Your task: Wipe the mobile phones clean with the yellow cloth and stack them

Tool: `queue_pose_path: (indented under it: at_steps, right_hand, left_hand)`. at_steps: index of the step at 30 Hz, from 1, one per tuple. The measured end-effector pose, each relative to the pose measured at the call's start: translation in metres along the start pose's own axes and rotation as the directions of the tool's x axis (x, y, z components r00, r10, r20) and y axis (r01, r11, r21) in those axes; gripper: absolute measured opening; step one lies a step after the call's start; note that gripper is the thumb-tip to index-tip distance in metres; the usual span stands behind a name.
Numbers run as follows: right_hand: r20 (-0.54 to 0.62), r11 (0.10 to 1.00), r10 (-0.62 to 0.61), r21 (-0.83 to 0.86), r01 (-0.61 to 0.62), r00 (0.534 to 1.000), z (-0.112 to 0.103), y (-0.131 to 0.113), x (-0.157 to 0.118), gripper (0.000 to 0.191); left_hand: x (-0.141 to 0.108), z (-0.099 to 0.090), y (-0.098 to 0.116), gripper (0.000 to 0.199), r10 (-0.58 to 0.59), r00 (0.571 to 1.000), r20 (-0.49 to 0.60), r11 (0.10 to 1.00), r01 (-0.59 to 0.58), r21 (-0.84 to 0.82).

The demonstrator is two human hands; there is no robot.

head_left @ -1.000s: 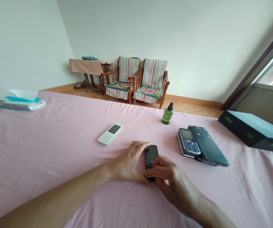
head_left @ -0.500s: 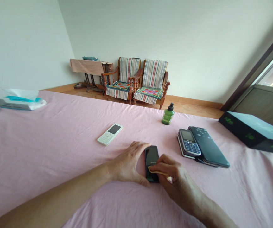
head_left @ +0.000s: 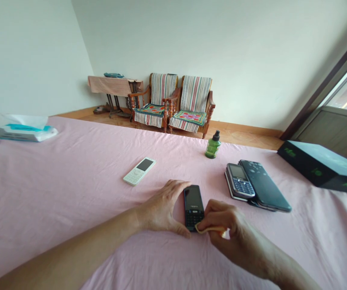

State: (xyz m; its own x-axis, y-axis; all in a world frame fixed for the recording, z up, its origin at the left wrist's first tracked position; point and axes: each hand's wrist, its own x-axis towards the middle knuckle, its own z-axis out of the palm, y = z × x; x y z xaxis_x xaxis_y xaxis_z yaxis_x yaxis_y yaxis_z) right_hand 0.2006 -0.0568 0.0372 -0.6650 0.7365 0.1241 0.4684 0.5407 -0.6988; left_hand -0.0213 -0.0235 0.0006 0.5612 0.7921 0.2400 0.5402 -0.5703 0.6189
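A black keypad mobile phone (head_left: 193, 197) lies face up on the pink cloth cover, its screen and most of its keys showing. My left hand (head_left: 161, 209) steadies it, forefinger at the top end and thumb at the bottom end. Pinched in the fingers of my right hand (head_left: 228, 225) is a small yellow-orange wiping cloth (head_left: 219, 229), partly hidden by them. The cloth's edge touches the lower right corner of the keypad. Beyond my left hand lies a white keypad phone (head_left: 139, 170).
Right of my hands, a blue keypad phone (head_left: 240, 181) sits on another phone, beside a large dark phone (head_left: 265, 187). Behind are a green spray bottle (head_left: 212, 148) and a black box (head_left: 318, 169). A tissue pack (head_left: 25, 132) lies far left on the pink cover (head_left: 79, 169).
My right hand has slid the wiping cloth down and right, from the middle of the black phone to its lower right corner, uncovering the keys. My left hand keeps its place.
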Motion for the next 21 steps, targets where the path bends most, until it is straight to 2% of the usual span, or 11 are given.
queue_pose_path:
  at_steps: [3, 7, 12, 16, 21]
  right_hand:
    - [-0.021, 0.998, 0.041, -0.05, -0.042, 0.999, -0.006, 0.006, 0.0, 0.037]
    - [0.023, 0.994, 0.051, -0.1, -0.049, 0.998, -0.01, 0.011, -0.002, 0.033]
    - [0.068, 0.996, 0.001, -0.084, 0.005, 0.998, -0.001, 0.006, -0.002, 0.036]
    - [0.042, 0.993, -0.039, -0.113, 0.044, 0.998, 0.006, 0.002, 0.0, 0.032]
    - [0.082, 0.99, 0.026, -0.141, -0.014, 0.996, -0.003, 0.005, -0.002, 0.036]
  left_hand:
    - [0.0, -0.001, 0.0, 0.104, -0.007, 1.0, 0.011, 1.0, 0.007, 0.007]
    - [0.0, 0.0, -0.001, 0.104, -0.001, 1.0, 0.006, 1.0, 0.001, 0.007]
    - [0.0, 0.001, -0.001, 0.104, -0.007, 1.0, 0.001, 1.0, 0.007, 0.008]
    - [0.001, 0.001, 0.0, 0.1, -0.003, 1.0, -0.007, 1.0, 0.003, 0.009]
    - [0.0, -0.001, 0.002, 0.102, -0.012, 1.0, 0.007, 1.0, 0.012, 0.016]
